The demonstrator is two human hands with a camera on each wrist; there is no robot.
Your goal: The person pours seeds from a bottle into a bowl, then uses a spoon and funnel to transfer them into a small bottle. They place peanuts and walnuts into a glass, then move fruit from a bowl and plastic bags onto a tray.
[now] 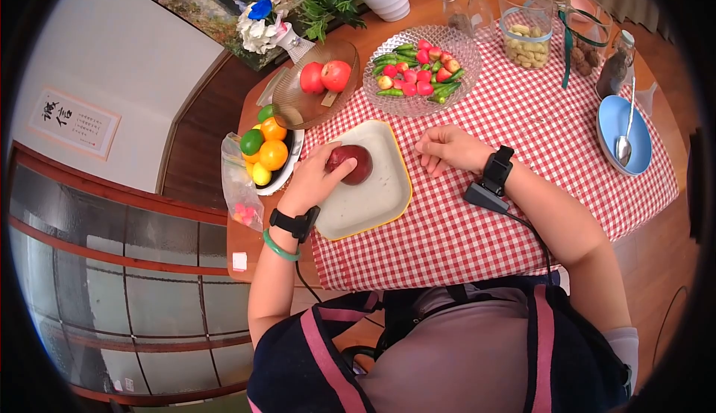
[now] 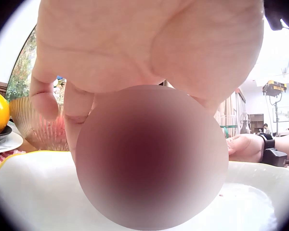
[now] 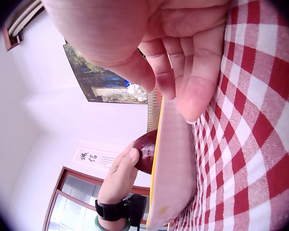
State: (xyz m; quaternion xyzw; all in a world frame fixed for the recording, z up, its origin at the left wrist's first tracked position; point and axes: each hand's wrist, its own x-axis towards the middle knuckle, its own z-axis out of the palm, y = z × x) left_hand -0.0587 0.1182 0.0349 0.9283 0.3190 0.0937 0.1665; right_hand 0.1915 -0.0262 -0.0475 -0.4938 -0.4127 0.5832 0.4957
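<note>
My left hand (image 1: 312, 183) grips a dark red apple (image 1: 361, 165) over the far left part of a white tray (image 1: 365, 215) with a yellow rim. Its thumb lies across the near side of the fruit. In the left wrist view the apple (image 2: 151, 159) sits under the palm and looks blurred. To the right of the tray, my right hand (image 1: 456, 150) rests at the checked cloth with fingers loosely bent and nothing in them. The right wrist view shows its fingertips (image 3: 192, 108) close beside the tray's outer wall (image 3: 176, 168).
Behind the tray stand an amber glass bowl (image 1: 287, 107) with red fruit and a clear glass bowl (image 1: 373, 89) of small red fruit and green peppers. A plate (image 1: 295, 148) of citrus is at left. A blue bowl (image 1: 608, 133) with a spoon (image 1: 625, 144), jars and bottles stand at right.
</note>
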